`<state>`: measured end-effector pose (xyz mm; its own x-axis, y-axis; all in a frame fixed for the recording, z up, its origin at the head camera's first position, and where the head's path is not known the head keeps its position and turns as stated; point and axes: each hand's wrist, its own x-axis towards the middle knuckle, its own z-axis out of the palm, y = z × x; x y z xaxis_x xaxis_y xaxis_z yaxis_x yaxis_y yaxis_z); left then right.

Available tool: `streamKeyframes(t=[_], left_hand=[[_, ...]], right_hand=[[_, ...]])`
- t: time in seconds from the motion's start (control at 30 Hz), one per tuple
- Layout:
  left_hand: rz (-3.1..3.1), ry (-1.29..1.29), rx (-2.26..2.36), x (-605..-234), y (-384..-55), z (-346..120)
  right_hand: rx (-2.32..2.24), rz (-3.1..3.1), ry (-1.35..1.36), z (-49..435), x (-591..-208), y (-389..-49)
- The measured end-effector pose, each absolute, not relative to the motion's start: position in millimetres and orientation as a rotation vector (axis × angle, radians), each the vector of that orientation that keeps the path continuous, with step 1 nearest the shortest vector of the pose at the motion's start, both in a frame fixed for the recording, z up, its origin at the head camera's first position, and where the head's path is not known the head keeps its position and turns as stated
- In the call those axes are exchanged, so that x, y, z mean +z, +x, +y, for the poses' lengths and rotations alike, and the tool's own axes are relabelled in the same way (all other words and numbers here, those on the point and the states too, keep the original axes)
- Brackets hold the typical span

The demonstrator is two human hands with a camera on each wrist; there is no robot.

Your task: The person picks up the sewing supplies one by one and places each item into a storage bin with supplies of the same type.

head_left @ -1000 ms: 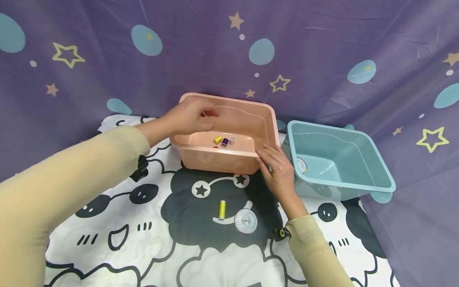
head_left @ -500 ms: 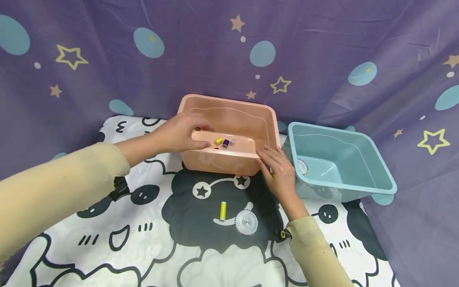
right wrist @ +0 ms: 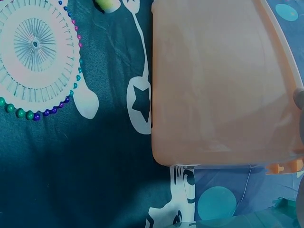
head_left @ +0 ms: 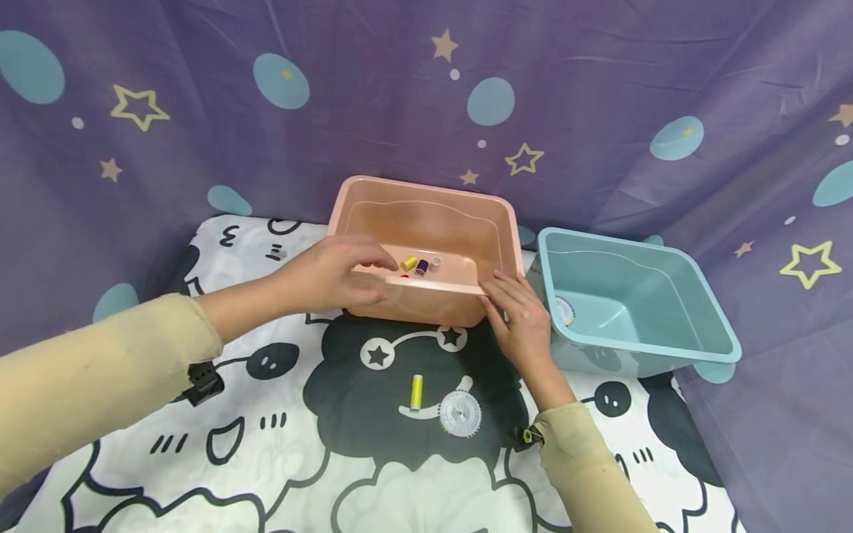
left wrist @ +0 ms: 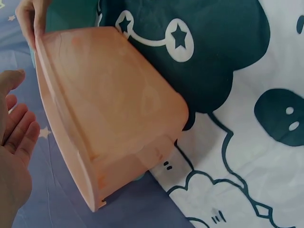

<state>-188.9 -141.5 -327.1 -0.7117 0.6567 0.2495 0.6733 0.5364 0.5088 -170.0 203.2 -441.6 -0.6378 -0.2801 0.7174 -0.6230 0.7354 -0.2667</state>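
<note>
My left hand (head_left: 333,274) hovers by the front left rim of a pink plastic bin (head_left: 413,300), fingers loosely bent and holding nothing. At the bin's front right corner my right hand (head_left: 523,326) grips the rim, fingers over it and thumb outside. Inside the bin lie a yellow thread spool (head_left: 409,263), a purple spool (head_left: 422,266), a white spool (head_left: 435,263) and a bit of something red, mostly hidden by the front wall. On the cloth in front are a taller yellow thread spool (head_left: 416,392) and a round wheel of pearl-headed pins (head_left: 460,413).
A blue-green bin (head_left: 640,296) stands to the right, with another pin wheel (head_left: 564,311) at its left inside. A purple curtain (head_left: 400,89) with stars hangs behind the bins. The cloth (head_left: 280,474) has a cartoon print.
My left hand has come out of the pink bin, moving down and left to its front left rim. My right hand keeps its hold on the corner.
</note>
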Motion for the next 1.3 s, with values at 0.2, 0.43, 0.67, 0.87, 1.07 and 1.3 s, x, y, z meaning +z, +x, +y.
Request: streamKeyframes(t=[0.2, 0.43, 0.67, 0.87, 1.07, 1.3], left_hand=[[-2.666, -1.223, -0.941, -340.5, -178.7, -143.4], [-2.659, -1.213, -0.949, -360.0, -167.7, -145.7], [-2.673, -1.247, -0.953, -376.7, -161.2, -144.0], [-2.694, -1.283, -0.944, -390.7, -158.5, -137.2], [-2.734, -1.287, -0.921, -404.0, -157.0, -131.3], [-2.770, -1.294, -0.885, -418.3, -156.9, -128.1]], right_hand=[[0.674, -2.255, 0.681, 203.4, -442.7, -170.4], [0.674, -2.251, 0.675, 202.8, -442.8, -169.2], [0.670, -2.233, 0.680, 202.3, -443.3, -169.8], [0.668, -2.241, 0.686, 203.0, -443.2, -169.7], [0.660, -2.254, 0.673, 204.1, -444.0, -168.4], [0.666, -2.266, 0.665, 203.7, -443.2, -170.0]])
